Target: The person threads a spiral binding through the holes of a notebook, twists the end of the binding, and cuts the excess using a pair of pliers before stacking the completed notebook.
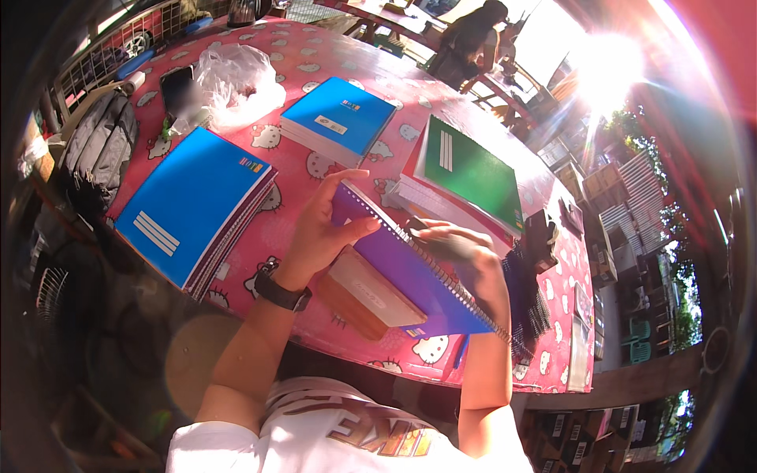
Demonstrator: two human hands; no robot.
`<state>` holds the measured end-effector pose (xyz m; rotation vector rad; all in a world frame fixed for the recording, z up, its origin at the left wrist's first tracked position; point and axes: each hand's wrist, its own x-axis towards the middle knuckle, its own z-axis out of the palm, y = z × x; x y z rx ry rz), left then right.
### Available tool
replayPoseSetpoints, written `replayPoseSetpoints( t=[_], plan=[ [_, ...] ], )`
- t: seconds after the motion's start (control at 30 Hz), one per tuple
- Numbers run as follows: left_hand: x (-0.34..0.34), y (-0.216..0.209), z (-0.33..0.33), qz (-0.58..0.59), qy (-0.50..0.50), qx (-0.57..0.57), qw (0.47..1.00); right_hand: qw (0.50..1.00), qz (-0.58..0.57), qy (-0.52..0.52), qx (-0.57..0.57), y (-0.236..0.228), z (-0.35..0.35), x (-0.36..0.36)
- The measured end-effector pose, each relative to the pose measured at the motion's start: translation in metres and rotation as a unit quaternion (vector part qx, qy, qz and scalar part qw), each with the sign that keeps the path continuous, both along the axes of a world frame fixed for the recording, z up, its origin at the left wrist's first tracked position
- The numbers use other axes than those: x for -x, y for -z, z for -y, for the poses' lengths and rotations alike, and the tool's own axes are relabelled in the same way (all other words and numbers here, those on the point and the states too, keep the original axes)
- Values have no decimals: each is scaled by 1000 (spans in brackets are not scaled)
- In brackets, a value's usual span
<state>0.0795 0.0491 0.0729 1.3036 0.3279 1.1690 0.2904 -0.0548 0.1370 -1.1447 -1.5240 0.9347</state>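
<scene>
A purple spiral notebook (pixel 445 288) is held tilted over the near part of the table, its wire coil along the upper right edge. My left hand (pixel 327 225), with a dark watch on the wrist, grips its upper left corner between thumb and fingers. At the coil is my right hand (pixel 465 248), fingers curled around a small dark thing (pixel 415 225) that I cannot make out. A wooden block (pixel 367 292) with a pale top sits against the notebook's near side. Several black spiral wires (pixel 530 303) lie beside my right forearm.
Blue notebooks are stacked at the left (pixel 193 209) and farther back (pixel 339 118). Green-covered notebooks (pixel 473 169) stand in a pile at the right. A clear plastic bag (pixel 236 83) and a phone (pixel 178 91) lie at the far left. Another person (pixel 473 43) is in the background.
</scene>
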Motion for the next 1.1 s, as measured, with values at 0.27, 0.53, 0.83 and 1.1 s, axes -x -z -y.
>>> replayPoseSetpoints(
  t=[0.27,0.53,0.83,1.1],
  plan=[
    [-9,15,-4,85,-70,-4,994,999,-29,-20,19,5,-12,4],
    [-9,15,3,81,-87,49,992,998,33,-19,51,12,-28,-1],
    [-5,9,7,21,-105,37,994,987,-142,-75,21,6,-37,14],
    [-3,7,7,17,-115,-19,993,993,-101,-61,-3,4,-37,24]
  ],
)
